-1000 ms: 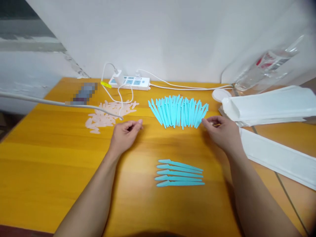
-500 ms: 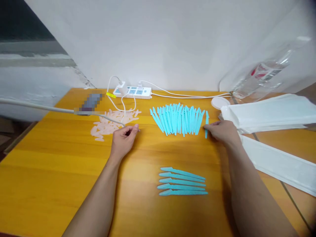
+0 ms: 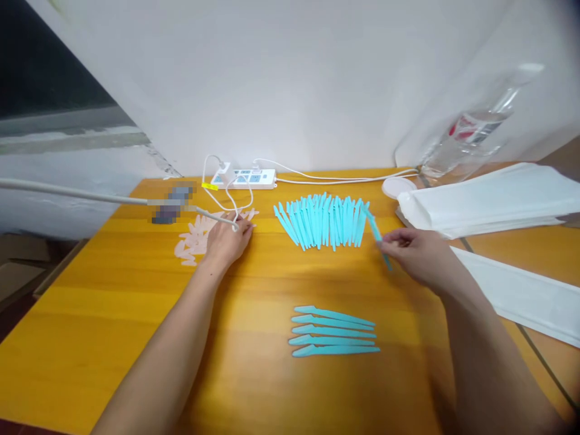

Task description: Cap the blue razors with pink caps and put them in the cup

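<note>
A blue knife-shaped stick [image 3: 374, 228] is pinched in my right hand [image 3: 414, 251], slanting just right of a long row of similar blue sticks [image 3: 324, 220]. Several more blue sticks [image 3: 335, 332] lie one above another nearer to me. My left hand [image 3: 229, 240] reaches over the right part of a pile of pale pink pieces [image 3: 193, 238]. Its fingers are drawn together at the pile's edge, and whatever they grip is too small to name.
A white power strip [image 3: 258, 179] with cables stands by the wall. A blurred phone [image 3: 174, 204] lies back left, a cable crossing before it. At right are a round white lid [image 3: 399, 186], a clear bottle [image 3: 471, 130] and white packaging [image 3: 489, 199].
My left hand has moved up onto the pink pieces. My right hand has turned the blue stick from upright to slanting, its top leaning left, and shifted slightly right and down.
</note>
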Available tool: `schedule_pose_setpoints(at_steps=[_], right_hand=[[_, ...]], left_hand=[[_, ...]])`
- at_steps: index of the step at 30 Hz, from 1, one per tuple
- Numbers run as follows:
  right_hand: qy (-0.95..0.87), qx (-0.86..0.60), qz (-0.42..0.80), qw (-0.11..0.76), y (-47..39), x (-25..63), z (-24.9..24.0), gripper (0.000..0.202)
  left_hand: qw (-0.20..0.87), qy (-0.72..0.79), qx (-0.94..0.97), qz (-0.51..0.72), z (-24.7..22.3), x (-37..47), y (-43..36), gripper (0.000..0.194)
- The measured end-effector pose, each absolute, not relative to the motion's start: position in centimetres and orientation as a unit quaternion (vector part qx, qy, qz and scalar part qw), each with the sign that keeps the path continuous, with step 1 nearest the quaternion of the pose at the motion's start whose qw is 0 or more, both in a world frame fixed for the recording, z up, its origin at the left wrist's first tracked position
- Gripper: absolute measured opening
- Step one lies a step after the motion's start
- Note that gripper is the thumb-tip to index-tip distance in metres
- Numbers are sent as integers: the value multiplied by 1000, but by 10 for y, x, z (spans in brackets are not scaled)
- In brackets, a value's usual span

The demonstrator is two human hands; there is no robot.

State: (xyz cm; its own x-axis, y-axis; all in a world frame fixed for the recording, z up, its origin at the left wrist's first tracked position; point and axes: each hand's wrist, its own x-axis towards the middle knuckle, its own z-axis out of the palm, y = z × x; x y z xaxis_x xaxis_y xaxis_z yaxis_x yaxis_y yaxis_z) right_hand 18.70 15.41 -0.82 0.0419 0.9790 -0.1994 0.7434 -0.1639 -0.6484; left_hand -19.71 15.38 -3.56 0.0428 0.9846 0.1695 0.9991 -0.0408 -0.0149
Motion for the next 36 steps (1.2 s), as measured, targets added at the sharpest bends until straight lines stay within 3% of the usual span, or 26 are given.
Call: schedule_pose_setpoints(at_steps=[5,11,15,26,36], right_hand=[[-656,-461,578,153,127,163,-11,32],[-641,-420,626,146,130,143,-33,35],[-631,-425,632,150,130,147,-38,37],[-683,-428,575,139,126,145,-34,39],[-788,-413,456,24,120,155,-21,24]], left_hand=[[-48,-636,-760,-126,-28,-178,145,28],[-397,-592,-563,-418,-27,-137,99,45],[-477,-618,-383,-494,-39,-124,78,39],[-527,-597,-431,-425,-51,-103,72,32],[-352,-468,-776,-235,-33,-114,64,15]])
